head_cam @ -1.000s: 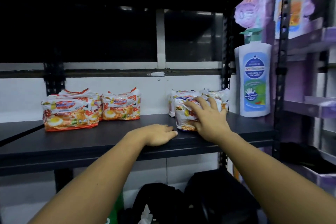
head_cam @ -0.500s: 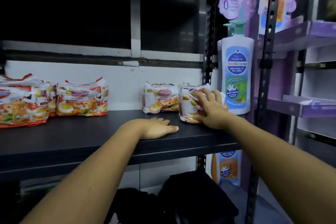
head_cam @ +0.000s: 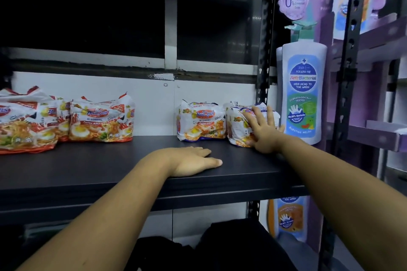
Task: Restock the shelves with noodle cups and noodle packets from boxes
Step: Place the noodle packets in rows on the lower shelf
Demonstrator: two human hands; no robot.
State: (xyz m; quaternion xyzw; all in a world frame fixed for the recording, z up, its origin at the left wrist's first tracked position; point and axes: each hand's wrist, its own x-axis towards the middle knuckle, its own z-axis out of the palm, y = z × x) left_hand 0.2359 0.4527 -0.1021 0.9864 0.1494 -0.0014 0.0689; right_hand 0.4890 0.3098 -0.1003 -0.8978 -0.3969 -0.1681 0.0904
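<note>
Right hand (head_cam: 263,137) touching noodle packet (head_cam: 236,131), black shelf (head_cam: 105,167)

Bottle (head_cam: 302,94): "Anti-Bacterial"; packet (head_cam: 201,121): seemingly "Bagus"

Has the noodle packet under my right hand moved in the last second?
Yes: the right hand pushed the noodle packet rightward, closer to the white wash bottle.

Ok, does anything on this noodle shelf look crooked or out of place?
Nothing looks spilled. The rightmost pack, under the right hand, sits slightly forward of its neighbour and turned, not flush. The left packs are staggered too. The left hand lies flat on the shelf.
</note>
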